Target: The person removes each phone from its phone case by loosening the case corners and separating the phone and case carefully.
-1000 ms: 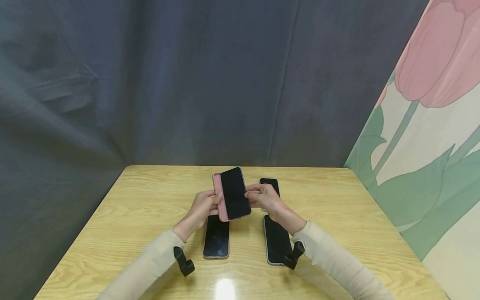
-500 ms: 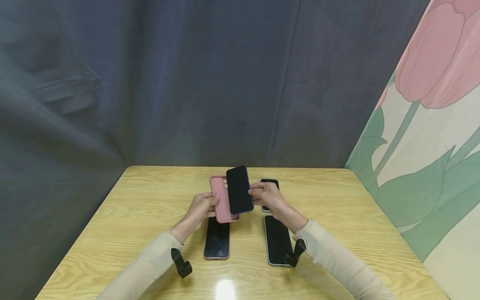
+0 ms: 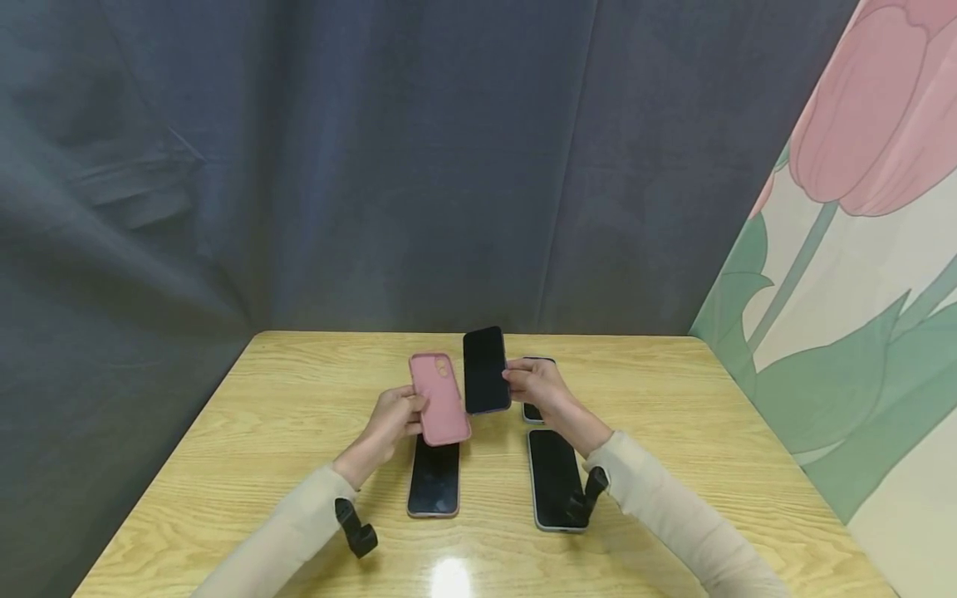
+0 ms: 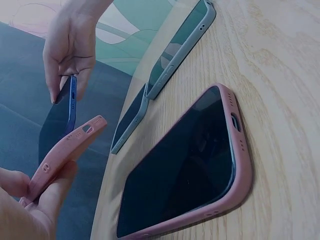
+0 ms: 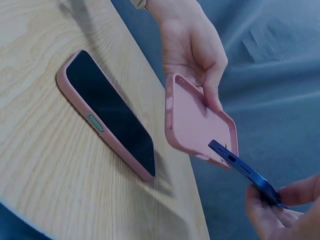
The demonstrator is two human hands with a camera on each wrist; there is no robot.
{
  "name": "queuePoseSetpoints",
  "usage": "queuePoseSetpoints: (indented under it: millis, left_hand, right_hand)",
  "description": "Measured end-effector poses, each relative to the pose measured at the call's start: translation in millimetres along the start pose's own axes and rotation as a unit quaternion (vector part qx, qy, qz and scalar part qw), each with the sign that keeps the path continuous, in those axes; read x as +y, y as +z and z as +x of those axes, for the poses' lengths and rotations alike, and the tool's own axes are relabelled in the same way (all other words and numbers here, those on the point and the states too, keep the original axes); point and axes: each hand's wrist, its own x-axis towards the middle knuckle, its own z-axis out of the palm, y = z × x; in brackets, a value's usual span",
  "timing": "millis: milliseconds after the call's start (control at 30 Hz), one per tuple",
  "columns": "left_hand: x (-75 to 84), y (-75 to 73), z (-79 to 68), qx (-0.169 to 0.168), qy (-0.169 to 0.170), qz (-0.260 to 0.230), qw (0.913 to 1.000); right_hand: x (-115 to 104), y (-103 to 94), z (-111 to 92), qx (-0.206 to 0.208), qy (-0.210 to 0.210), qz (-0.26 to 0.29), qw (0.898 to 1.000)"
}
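My left hand pinches a pink phone case by its left edge, its bare inside facing up and a camera cutout at the top. To the right of it, my right hand grips a blue-edged phone by its right side, dark screen up. Phone and case are apart in the head view, both held above the table. Under the case lies a phone in a pink case, its top end hidden. In the right wrist view the blue phone shows its port end, with my fingers at its far edge.
On the right of the wooden table lie two phones in pale cases: a near one beside my right forearm, and a far one partly hidden behind my right hand. A dark curtain hangs behind the table.
The blue phone has come out of the pink case and moved right in my right hand. My left hand has drawn the case a little left, baring its whole inside.
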Motion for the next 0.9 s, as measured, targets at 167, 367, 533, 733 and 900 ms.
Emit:
queuePoseSetpoints:
  millis: [167,367,533,733,900]
  left_hand:
    - [1.0,-3.1,0.4,0.004,-0.003,-0.003,1.0000]
    - [3.6,-5.0,0.1,0.011,-0.002,0.001,0.9999]
    - [4.1,-5.2,-0.1,0.007,0.000,0.002,1.0000]
    - [4.2,-5.3,-0.6,0.002,0.002,0.000,1.0000]
    - [3.0,-3.7,0.5,0.000,0.000,-0.008,1.0000]
  right_hand:
    - [4.6,-1.4,7.9,0.014,0.014,0.000,1.000]
    - [12.8,-1.2,18.6,0.034,0.022,-0.002,0.999]
    - [20.1,1.6,24.8,0.030,0.027,-0.021,0.999]
    - [28.7,5.0,30.9,0.029,0.033,-0.020,0.999]
    - [31.7,7.9,33.8,0.039,0.040,-0.032,0.998]
